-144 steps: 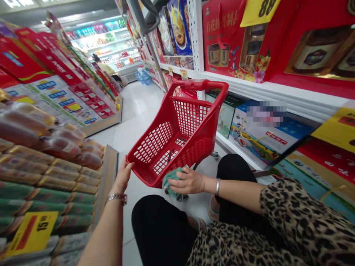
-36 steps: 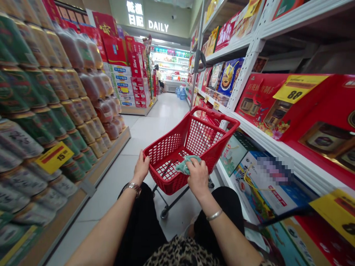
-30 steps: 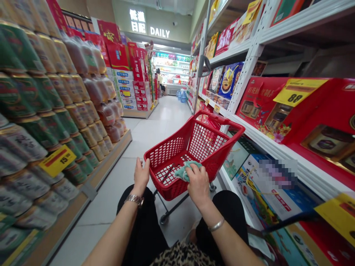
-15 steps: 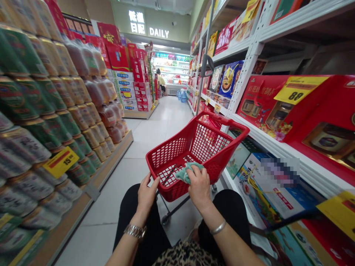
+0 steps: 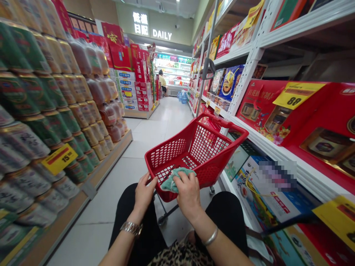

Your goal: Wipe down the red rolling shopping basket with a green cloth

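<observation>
A red plastic basket cart [image 5: 206, 146] on wheels stands in the aisle in front of my knees. My left hand [image 5: 144, 192] grips the near left corner of its rim, fingers curled over the edge. My right hand [image 5: 188, 192] presses a teal cloth [image 5: 173, 180] against the near rim, fingers closed on the cloth. The basket holds nothing that I can see.
Stacked green and gold cans [image 5: 50, 118] with a yellow price tag [image 5: 58, 159] fill the left display. White shelves [image 5: 277, 147] with red gift boxes [image 5: 266, 111] run along the right. The tiled aisle [image 5: 163, 122] leads ahead, where a person [image 5: 161, 82] sits far off.
My right hand has slid the cloth left along the near rim. My left hand keeps its hold on the corner. The view has shifted slightly.
</observation>
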### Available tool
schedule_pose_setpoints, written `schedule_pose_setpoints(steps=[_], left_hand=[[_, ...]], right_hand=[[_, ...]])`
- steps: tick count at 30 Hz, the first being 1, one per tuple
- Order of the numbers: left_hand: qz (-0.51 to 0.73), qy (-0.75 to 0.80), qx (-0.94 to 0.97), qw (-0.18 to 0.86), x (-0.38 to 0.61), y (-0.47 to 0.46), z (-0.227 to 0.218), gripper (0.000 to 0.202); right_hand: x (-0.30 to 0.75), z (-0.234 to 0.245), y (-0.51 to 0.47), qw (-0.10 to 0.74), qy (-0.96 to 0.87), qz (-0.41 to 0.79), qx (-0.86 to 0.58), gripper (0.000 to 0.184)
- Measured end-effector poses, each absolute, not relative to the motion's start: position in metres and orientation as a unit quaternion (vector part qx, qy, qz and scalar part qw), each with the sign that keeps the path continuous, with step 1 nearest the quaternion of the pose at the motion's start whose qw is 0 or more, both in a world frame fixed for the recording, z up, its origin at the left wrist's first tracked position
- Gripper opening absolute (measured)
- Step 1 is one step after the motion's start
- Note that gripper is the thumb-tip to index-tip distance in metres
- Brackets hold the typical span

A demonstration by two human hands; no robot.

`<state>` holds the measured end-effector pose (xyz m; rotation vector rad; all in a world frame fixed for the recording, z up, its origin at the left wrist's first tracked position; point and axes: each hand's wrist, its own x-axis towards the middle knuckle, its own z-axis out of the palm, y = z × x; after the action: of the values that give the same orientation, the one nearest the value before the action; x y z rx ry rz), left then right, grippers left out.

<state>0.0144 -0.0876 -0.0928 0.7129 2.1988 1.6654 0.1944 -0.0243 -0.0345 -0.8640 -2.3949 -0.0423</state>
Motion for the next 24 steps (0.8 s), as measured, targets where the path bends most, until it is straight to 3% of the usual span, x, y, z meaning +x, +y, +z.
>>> schedule_pose_setpoints(steps=[9,24], left_hand=[[0.582,0.761,0.251,0.136,0.013,-0.088,-0.091,0.045],[0.569,0.766,0.260,0.146,-0.008,-0.088,-0.086,0.049]], right_hand=[[0.182,-0.046,-0.048,0.307,-0.912,-0.051,-0.267,0.019],[0.190,-0.044,-0.031,0.312,-0.906,-0.045,-0.282,0.027]])
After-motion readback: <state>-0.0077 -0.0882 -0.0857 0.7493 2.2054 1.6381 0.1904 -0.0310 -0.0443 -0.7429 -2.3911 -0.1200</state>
